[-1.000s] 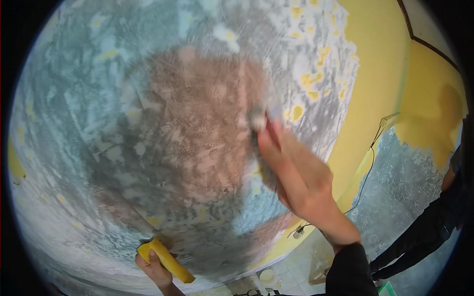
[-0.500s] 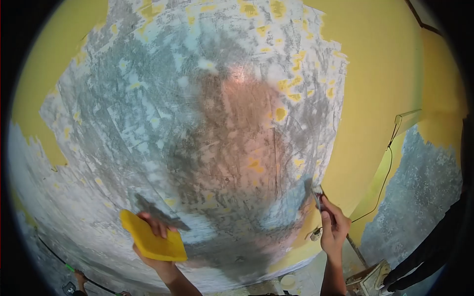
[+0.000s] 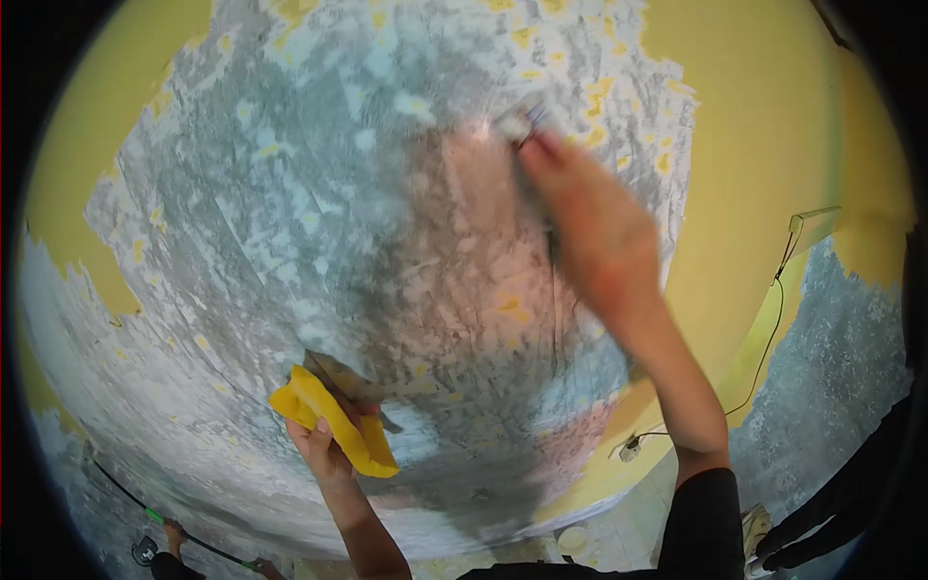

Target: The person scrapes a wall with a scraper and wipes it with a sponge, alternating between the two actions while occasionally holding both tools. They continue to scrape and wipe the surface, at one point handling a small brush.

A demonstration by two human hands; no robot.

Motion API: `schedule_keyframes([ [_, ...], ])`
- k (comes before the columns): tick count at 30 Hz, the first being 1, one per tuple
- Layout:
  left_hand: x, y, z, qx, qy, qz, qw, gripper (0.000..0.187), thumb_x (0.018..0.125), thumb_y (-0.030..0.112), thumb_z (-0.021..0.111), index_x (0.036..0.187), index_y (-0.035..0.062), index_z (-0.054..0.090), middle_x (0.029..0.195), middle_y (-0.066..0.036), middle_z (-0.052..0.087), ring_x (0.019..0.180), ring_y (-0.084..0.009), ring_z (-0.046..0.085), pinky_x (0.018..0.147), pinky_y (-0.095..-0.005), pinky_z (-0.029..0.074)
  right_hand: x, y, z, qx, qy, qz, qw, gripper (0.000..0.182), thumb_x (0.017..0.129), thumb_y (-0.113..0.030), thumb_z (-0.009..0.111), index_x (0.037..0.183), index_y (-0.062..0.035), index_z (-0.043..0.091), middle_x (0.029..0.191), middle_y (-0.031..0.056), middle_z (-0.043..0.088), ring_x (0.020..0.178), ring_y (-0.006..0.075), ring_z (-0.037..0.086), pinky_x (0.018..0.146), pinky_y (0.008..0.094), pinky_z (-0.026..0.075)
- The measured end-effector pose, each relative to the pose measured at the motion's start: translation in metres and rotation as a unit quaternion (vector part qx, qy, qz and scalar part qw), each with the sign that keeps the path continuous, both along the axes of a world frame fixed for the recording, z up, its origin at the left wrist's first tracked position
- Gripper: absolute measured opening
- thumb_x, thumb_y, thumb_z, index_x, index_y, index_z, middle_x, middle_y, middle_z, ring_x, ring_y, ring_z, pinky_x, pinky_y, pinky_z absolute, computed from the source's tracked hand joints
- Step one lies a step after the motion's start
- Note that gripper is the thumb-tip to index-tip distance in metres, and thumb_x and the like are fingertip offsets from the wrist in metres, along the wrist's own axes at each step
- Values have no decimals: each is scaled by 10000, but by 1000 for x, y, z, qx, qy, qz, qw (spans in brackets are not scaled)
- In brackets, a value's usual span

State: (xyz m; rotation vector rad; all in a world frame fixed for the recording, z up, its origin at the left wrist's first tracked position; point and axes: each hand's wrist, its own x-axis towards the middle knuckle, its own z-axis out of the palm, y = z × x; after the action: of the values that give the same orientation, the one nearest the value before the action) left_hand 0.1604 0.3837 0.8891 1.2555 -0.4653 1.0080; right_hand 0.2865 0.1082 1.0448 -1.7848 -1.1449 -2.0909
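My left hand [image 3: 327, 452] is closed on a folded yellow cloth or sponge [image 3: 340, 421] near the lower part of the patchy grey-white wall [image 3: 280, 232]. Just behind the yellow piece, a flat grey blade-like thing [image 3: 338, 377] shows, partly hidden. My right hand [image 3: 590, 217], smeared by motion, is raised before the upper middle of the wall. Its fingers grip a small scraper-like tool [image 3: 525, 120], whose blurred tip is at the wall surface.
Yellow paint [image 3: 735, 193] covers the wall to the right, where a cable [image 3: 768, 338] hangs from a box. At lower left, another person's hands [image 3: 174, 530] hold a long pole [image 3: 205, 546]. A person's dark-clothed legs [image 3: 831, 512] stand at lower right.
My right hand has swung up and left with its tool, from the lower right to the upper middle. My left hand has shifted slightly right, turning the yellow piece.
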Motion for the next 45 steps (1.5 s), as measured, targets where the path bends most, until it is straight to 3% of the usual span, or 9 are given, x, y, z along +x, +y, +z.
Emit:
schedule_keyframes([
  [11,-2,-12,3,-79,-32,-63,994,339,898,286,522,1140,49,499,746,-22,428,614,-125,451,622,-333,470,-4,-1,-7,-144,-30,33,989,354,805,-16,615,1159,-15,626,1151,157,643,1066,263,634,924,347,524],
  [15,-7,-7,2,-93,-19,-22,995,338,889,270,563,1111,26,492,730,-33,469,576,-123,470,576,-317,493,-6,-8,1,-90,-17,-12,996,377,782,23,618,1159,27,627,1158,163,643,1084,271,630,944,392,515],
  [16,-6,-3,0,-77,-22,7,997,341,884,268,576,1102,20,491,726,-38,484,568,-122,480,561,-312,498,-7,-3,0,-102,-55,11,993,323,786,19,596,1106,19,640,1023,131,682,1012,269,657,907,359,537],
  [19,-5,8,-12,-79,-15,29,996,410,845,291,646,1080,-2,482,734,-69,546,550,-137,537,532,-309,525,-12,7,-3,-83,-38,6,996,321,777,25,597,1095,39,637,981,134,692,1005,262,660,931,368,527],
  [24,-6,-5,-18,-135,10,68,988,484,815,306,688,1124,6,468,823,-85,577,588,-178,597,554,-317,537,-9,40,62,-58,-95,59,992,332,768,14,609,1099,43,609,1069,148,657,1053,259,637,938,376,521],
  [27,-8,10,-34,-105,13,40,994,497,814,294,685,1153,12,455,869,-91,583,618,-199,619,556,-322,538,-9,46,42,-65,-120,-4,991,338,761,7,616,1097,42,607,1066,159,654,1050,262,635,928,370,527],
  [36,-22,11,-51,-187,39,69,979,474,823,283,668,1150,28,440,714,-75,540,566,-158,524,553,-304,493,-13,49,61,-94,-178,-43,978,297,724,18,651,1020,38,638,1000,155,680,947,254,678,872,336,557],
  [38,-20,11,-49,-165,16,53,985,478,821,274,663,1162,27,438,726,-80,543,580,-159,530,548,-308,493,-18,53,67,-89,-105,-26,990,357,772,43,589,1127,32,627,1111,182,656,1010,320,661,892,378,545],
  [45,-35,32,-89,-165,76,21,983,526,828,206,654,1255,32,400,1011,-119,560,711,-210,603,628,-335,531,-13,53,62,-74,-138,-35,987,359,775,42,605,1132,15,627,1089,166,665,1008,294,662,881,366,550],
])
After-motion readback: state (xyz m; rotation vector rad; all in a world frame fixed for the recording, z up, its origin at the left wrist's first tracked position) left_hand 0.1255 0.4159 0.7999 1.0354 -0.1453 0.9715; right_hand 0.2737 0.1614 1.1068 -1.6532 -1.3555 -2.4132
